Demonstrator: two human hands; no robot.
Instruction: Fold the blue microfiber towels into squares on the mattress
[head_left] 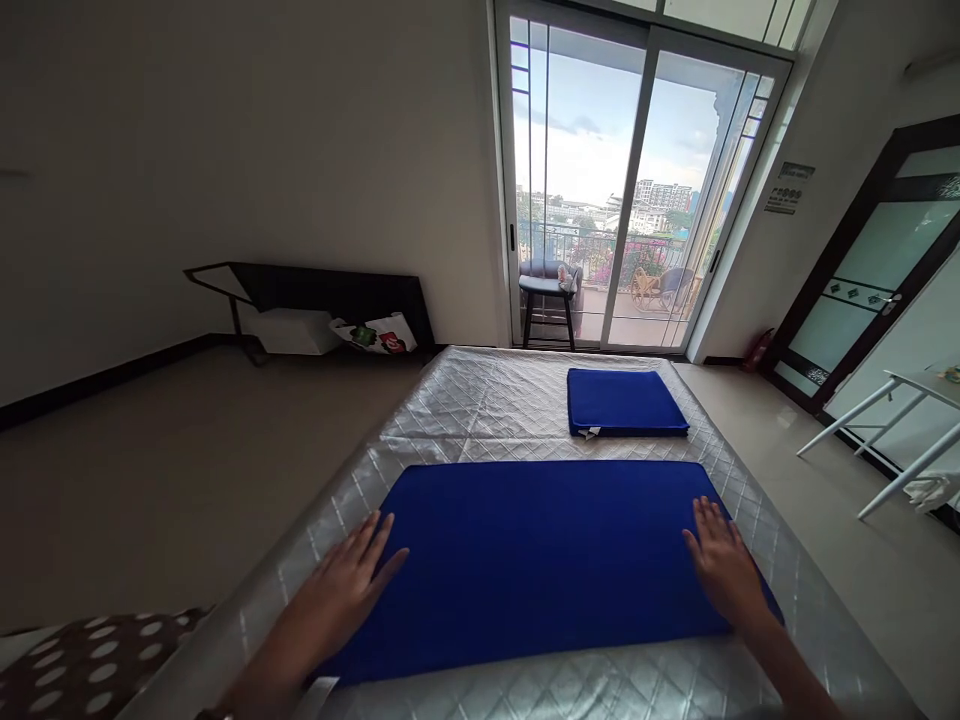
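Note:
A blue rectangular cloth (540, 560), which looks like a cushion cover or pillowcase, lies flat across a quilted silvery mattress (600, 690). My left hand (360, 565) rests on the cloth's left edge with its fingers stretched out. On the right edge lies my right hand (720, 560), palm down, fingers extended. Neither hand grips anything. Beyond the spread cloth sits a folded blue cloth (626, 400) of the same colour, with a small white tag at its near left corner. Another white tag (321, 690) shows at the near left corner of the spread cloth, below my left wrist.
A brown polka-dot fabric (97, 665) lies at the lower left. Against the wall stands a dark low bench (330, 295) with a white box (292, 330) and a printed bag (375, 335). A white-legged table (919, 400) is at right. Past the mattress, a stool (547, 290) stands by sliding glass doors (637, 180).

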